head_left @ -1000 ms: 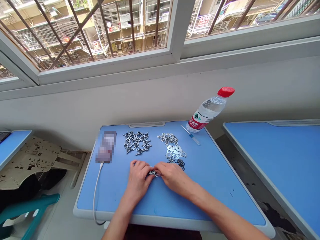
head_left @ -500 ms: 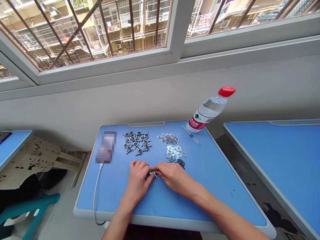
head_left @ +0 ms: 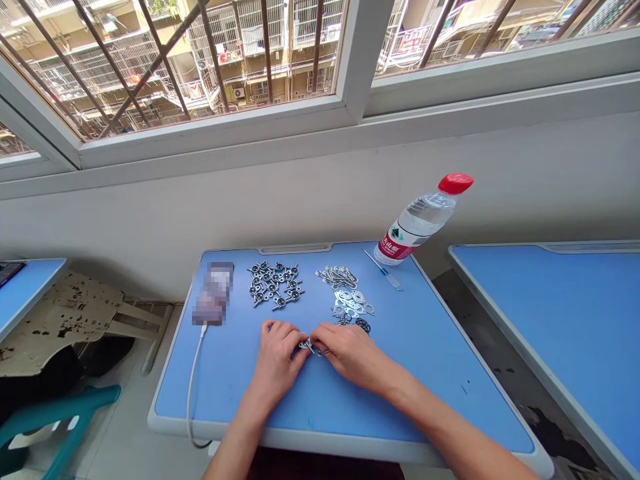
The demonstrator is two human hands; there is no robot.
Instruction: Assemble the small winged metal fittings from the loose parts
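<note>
Only a tiny shift: my right hand (head_left: 350, 352) draws its bunched fingertips back slightly, baring more of the small silver metal piece (head_left: 311, 346); whether they grip it, I can't tell. My left hand (head_left: 276, 353) pinches that piece, right between both hands over the blue rectangular desk (head_left: 410, 393). The clustered black-and-silver metal parts (head_left: 281, 303) sit unmoved, so I'd judge this one piece remains in work.
</note>
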